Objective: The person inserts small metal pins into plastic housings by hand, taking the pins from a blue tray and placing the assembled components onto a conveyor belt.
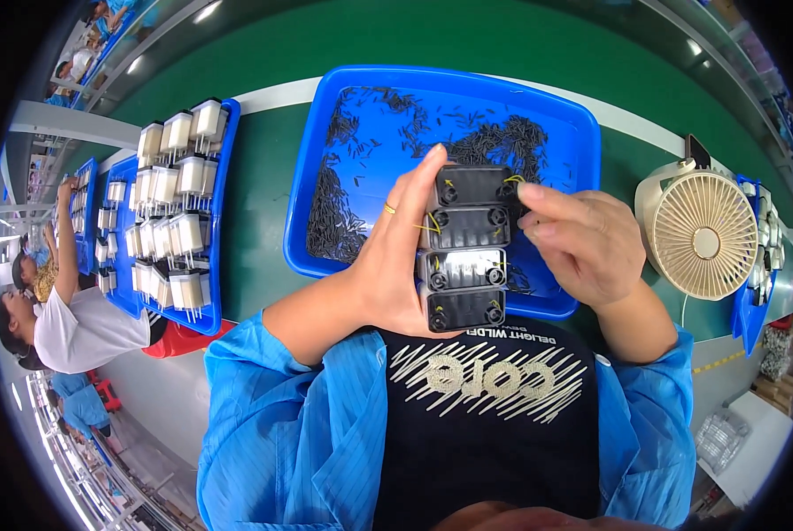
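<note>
My left hand (383, 257) is wrapped round a row of several black rectangular plastic housings (469, 227), held side by side in front of my chest. Each housing has round posts in its corners, and thin yellow wires stick out of some. One of them shows a shiny, pale inside. At the right end of the farthest housing, a yellow wire (513, 180) meets the fingertips of my right hand (587, 239). Those fingers are pinched together; whatever lies between them is too small to make out. Beneath both hands is a blue tray (449, 76) with many small black tube-like pieces (511, 142).
To the left, a blue tray (226, 168) bears rows of white blocks with pins (186, 234). A cream fan (704, 241) stands right of the middle tray on the green table (268, 168). More filled trays lie at far right. Co-workers sit at left, one person (95, 314) in white.
</note>
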### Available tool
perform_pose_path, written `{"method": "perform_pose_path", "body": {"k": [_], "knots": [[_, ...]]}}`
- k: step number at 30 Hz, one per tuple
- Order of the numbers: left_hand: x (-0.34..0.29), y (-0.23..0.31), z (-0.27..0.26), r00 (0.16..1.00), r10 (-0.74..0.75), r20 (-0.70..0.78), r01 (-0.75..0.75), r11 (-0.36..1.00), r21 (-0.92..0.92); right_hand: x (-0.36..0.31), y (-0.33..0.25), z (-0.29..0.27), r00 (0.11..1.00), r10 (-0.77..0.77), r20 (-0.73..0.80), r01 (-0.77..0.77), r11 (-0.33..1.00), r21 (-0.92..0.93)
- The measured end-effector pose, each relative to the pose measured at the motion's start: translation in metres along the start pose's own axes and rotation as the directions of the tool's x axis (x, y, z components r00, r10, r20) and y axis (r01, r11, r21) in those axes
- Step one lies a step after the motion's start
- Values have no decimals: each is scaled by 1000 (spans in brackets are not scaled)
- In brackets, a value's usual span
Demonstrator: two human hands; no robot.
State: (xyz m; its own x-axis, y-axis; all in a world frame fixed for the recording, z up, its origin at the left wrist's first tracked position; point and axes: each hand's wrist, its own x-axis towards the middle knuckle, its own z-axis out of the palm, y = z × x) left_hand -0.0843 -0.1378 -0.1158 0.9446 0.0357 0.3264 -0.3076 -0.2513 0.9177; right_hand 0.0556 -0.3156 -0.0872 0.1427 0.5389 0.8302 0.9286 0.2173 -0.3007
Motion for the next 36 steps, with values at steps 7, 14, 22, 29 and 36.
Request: {"method": "perform_pose_path", "body": {"k": [7,14,22,29,36], "knots": [[3,-1,6,995,104,12,-103,994,-18,-3,0,1,958,286,-19,-280,949,146],[4,0,7,996,89,-9,-90,996,-27,1,-1,-8,848,530,-10,-433,702,566],[8,2,5,950,312,23,-312,936,163,2,-8,-6,657,717,233,-538,229,811],[7,2,5,946,324,3,-319,929,191,0,-7,-2,795,603,68,-483,562,672],[11,5,1,935,341,101,-355,887,294,-1,-7,-3,804,593,44,-493,623,608]]}}
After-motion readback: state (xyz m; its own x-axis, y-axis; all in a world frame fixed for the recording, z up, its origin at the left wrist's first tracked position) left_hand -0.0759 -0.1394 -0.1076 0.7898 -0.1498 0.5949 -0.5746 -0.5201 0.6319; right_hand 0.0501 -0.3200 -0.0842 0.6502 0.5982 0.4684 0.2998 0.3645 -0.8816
